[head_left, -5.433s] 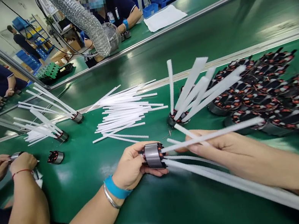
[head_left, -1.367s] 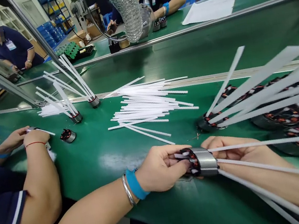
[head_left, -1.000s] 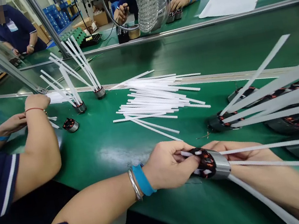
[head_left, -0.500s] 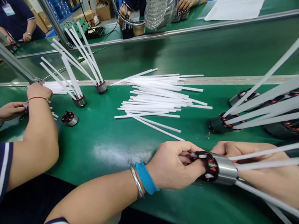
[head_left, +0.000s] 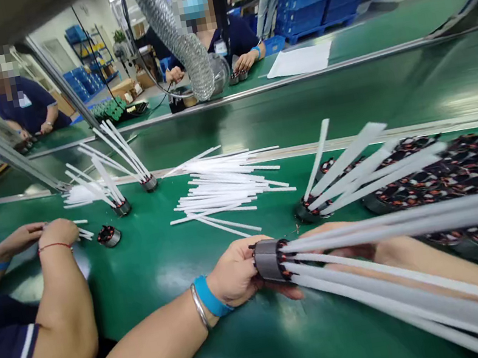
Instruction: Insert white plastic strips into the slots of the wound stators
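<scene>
My left hand (head_left: 232,276), with a blue band and a silver bangle at its wrist, is closed around a motor stator (head_left: 269,261). The stator lies on its side over the table, and long white strips (head_left: 352,273) stick out of its slots to the right. Behind those strips is my right hand (head_left: 357,249), close to the stator; its fingers are mostly covered, so its grip cannot be made out. Just beyond stands another stator (head_left: 309,211) bearing several upright white strips. A pile of loose white strips (head_left: 226,184) lies further back.
Several stators (head_left: 440,168) crowd the right side of the green table (head_left: 155,280). Two stators with strips (head_left: 121,208) stand at back left, near a bare stator (head_left: 109,236). A co-worker's arms (head_left: 61,284) work at left. A silver duct (head_left: 181,35) hangs beyond.
The stator in my left hand has turned so that its other side and more strips face me. My right hand has shifted behind the strips. My view has tilted up.
</scene>
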The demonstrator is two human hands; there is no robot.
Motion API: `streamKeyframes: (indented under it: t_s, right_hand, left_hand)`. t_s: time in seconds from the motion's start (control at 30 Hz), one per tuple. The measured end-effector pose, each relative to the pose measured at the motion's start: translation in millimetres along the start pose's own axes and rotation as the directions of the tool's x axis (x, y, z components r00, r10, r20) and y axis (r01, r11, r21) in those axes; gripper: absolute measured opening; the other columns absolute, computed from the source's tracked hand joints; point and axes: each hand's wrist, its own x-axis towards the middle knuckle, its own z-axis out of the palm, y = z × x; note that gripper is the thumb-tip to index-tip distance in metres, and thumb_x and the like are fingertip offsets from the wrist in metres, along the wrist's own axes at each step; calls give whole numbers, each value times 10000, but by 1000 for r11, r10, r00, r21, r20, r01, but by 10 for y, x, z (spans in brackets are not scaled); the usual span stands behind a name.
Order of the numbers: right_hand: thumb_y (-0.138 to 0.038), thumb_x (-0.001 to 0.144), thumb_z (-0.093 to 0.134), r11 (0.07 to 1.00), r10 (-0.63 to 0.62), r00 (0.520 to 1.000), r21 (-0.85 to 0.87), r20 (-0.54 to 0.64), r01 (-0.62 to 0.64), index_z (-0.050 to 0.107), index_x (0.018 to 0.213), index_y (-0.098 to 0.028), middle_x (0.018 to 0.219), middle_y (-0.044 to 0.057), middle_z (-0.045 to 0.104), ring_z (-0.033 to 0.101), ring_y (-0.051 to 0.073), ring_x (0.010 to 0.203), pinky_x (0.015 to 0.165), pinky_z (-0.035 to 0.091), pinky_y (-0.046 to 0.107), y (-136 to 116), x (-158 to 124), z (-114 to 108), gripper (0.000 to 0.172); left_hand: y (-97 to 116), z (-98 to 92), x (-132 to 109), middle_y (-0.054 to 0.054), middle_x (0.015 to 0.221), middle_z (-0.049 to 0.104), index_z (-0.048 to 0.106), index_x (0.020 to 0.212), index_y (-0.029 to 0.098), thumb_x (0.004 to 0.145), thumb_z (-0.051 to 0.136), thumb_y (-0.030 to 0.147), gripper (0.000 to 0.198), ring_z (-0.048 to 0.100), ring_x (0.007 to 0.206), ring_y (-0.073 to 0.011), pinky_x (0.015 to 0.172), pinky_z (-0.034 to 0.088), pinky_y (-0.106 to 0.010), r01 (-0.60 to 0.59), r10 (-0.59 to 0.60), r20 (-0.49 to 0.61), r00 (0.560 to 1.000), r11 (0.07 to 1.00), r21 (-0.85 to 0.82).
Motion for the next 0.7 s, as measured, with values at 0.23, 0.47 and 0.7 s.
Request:
streamKeyframes:
  t_s: [0.23, 0.47, 0.7]
  right_hand:
    - [-367, 657, 743, 868, -481, 824, -291, -298, 402, 575, 1153, -219, 1167, 113, 607, 565, 285, 1086, 935, 474, 447, 106, 89, 646, 543]
    - [-259, 662, 688, 857, -394, 914, -395, -94, 329, 663, 836, -217, 823, 24, 669, 633, 186, 724, 652, 518, 284, -46, -157, 129, 181]
    - [-342, 673, 680, 764, -41, 914, -602, -404, -232, 622, 719, -209, 581, 30, 614, 575, 218, 529, 553, 440, 343, 259, -101, -331, 152]
  left_hand:
    - [-61, 32, 40, -26, 645, 637, 649, 801, 110, 589, 795, 293, 317, 605, 573, -103, 594, 513, -215, -23, 23, -12, 1000, 998, 62]
    - [74, -36, 61, -96, 823, 704, 628, 930, 103, 627, 772, 368, 427, 633, 648, -124, 615, 495, -220, -56, 198, -251, 948, 875, 481]
    - [234, -107, 68, -95, 837, 701, 594, 948, 105, 736, 660, 375, 350, 624, 604, -108, 592, 504, -230, -199, 499, -344, 795, 751, 630]
